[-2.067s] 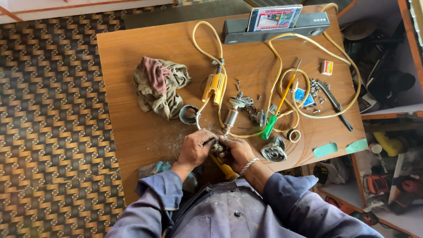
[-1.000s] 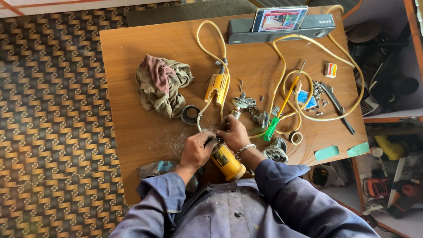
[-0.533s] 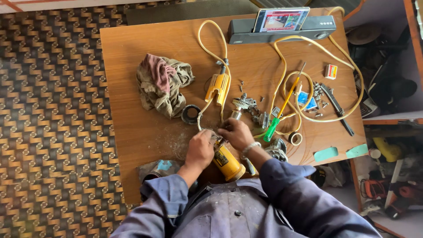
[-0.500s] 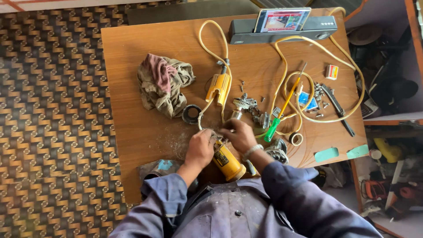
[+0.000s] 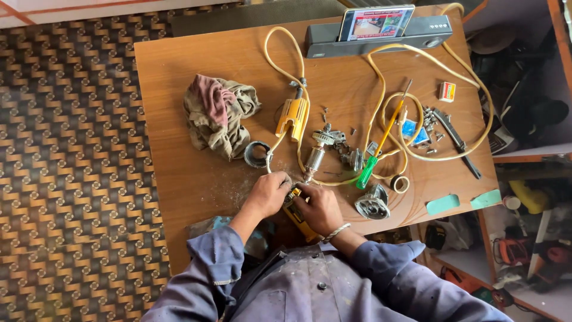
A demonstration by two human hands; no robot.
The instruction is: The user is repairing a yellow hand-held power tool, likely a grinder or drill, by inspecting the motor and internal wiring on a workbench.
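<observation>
Both my hands meet at the near edge of the wooden table (image 5: 196,77). My left hand (image 5: 268,194) and my right hand (image 5: 319,209) are closed around a yellow power-tool housing (image 5: 296,214), which is mostly hidden under my fingers. Just beyond my hands lies a metal motor armature (image 5: 314,158). A yellow handle piece (image 5: 292,116) on a cream cable (image 5: 280,45) lies farther up the table. A green-handled screwdriver (image 5: 375,158) and a metal gear cover (image 5: 372,206) sit to the right of my hands.
A crumpled dirty rag (image 5: 217,113) lies at the left, a dark ring (image 5: 257,154) beside it. A phone (image 5: 375,22) leans on a grey bar speaker (image 5: 429,37) at the far edge. Screws, small parts and a dark wrench (image 5: 456,140) are scattered right. Patterned floor at left, shelves at right.
My hands and the yellow housing have dropped back toward the table's near edge, and the housing is now more covered by my fingers. The rest of the table is unchanged.
</observation>
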